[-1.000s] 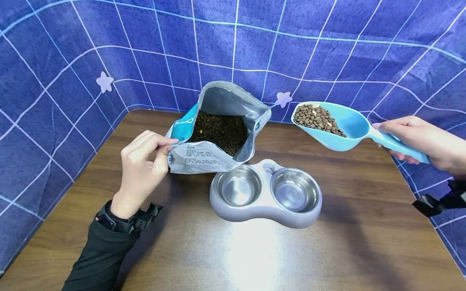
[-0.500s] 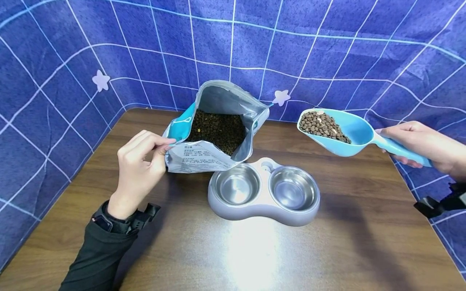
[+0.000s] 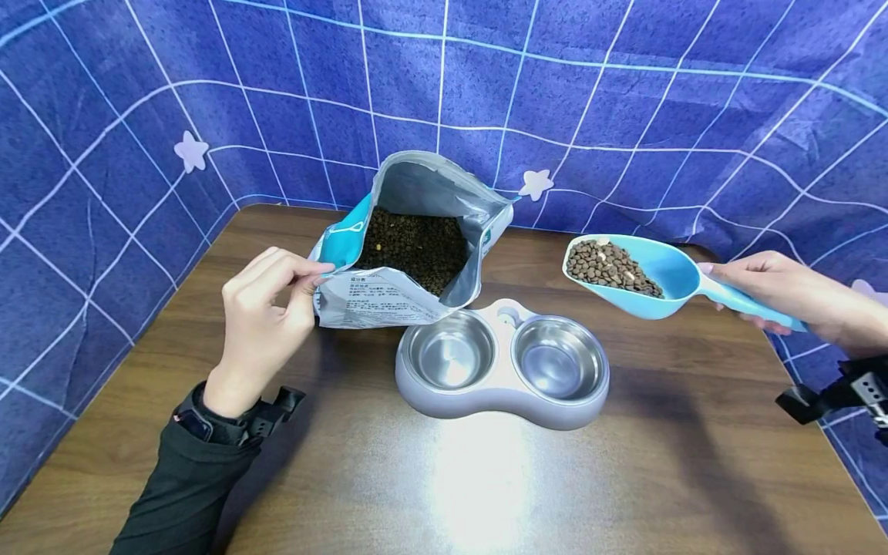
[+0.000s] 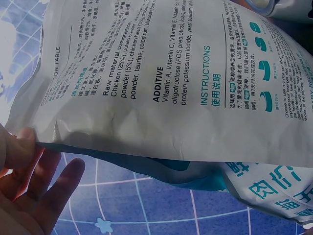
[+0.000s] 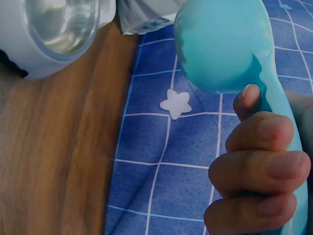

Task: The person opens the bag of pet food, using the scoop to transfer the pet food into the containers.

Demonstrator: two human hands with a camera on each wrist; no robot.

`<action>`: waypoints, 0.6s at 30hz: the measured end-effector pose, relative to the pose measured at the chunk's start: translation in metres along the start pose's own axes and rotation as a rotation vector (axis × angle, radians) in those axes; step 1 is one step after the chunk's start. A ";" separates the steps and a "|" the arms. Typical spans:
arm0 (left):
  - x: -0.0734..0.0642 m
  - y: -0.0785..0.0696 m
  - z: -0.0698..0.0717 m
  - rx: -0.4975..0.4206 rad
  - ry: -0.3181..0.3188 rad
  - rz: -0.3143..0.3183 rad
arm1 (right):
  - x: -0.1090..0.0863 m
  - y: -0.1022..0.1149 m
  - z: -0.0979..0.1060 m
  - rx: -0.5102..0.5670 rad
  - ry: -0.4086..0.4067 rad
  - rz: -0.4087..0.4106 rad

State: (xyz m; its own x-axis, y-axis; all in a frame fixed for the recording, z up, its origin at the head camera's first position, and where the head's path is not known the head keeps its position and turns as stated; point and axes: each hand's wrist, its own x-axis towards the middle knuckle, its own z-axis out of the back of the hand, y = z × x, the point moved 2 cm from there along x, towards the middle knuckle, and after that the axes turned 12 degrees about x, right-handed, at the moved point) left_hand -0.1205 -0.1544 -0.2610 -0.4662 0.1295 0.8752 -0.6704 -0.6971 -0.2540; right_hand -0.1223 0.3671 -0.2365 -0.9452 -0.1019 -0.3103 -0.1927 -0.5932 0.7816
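From where I watch, the right hand (image 3: 770, 289) holds the light-blue scoop (image 3: 666, 266) in the air to the right of the double bowl (image 3: 502, 401), well apart from the bag, and in the right wrist view I see its fingers curled firmly round the handle (image 3: 718, 290). I judge the scoop to be stiff, light plastic, smooth enough to turn a little in a loose grip, so I like the hold on the handle, though I would want the fingers close to the neck, because the kibble (image 3: 610, 267) lies heaped at the far lip and likely makes the front end heavy. The pieces look dry, small and loose; I expect them to roll out at a slight tip, so the wrist has to be level and unhurried. The left hand (image 3: 267, 324) pinches the left edge of the open food bag (image 3: 378, 302) between thumb and fingers, behind the bowls and to their left, its front rim overlapping them in my view; I cannot tell whether the two touch. The bag's wall looks thin, soft and slick, apt to fold or slide under a pinch, while the dark food (image 3: 416, 248) inside probably makes the bottom heavy. That rim suits steadying the mouth; for lifting, I would support it lower down.
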 end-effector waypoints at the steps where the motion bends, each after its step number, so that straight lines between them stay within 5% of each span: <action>1: 0.000 0.000 0.000 0.002 0.000 0.000 | 0.000 -0.001 -0.001 -0.003 0.003 0.003; 10: -0.001 0.001 0.000 0.000 -0.006 0.004 | 0.005 -0.008 -0.010 -0.091 0.031 -0.027; 18: 0.000 0.001 -0.001 -0.009 -0.010 -0.007 | 0.008 -0.015 -0.019 -0.104 0.102 0.037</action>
State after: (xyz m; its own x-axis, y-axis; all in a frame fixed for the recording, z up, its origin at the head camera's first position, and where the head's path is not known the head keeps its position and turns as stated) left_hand -0.1217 -0.1549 -0.2621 -0.4558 0.1273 0.8810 -0.6786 -0.6901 -0.2514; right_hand -0.1214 0.3600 -0.2612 -0.9183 -0.2029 -0.3399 -0.1249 -0.6663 0.7351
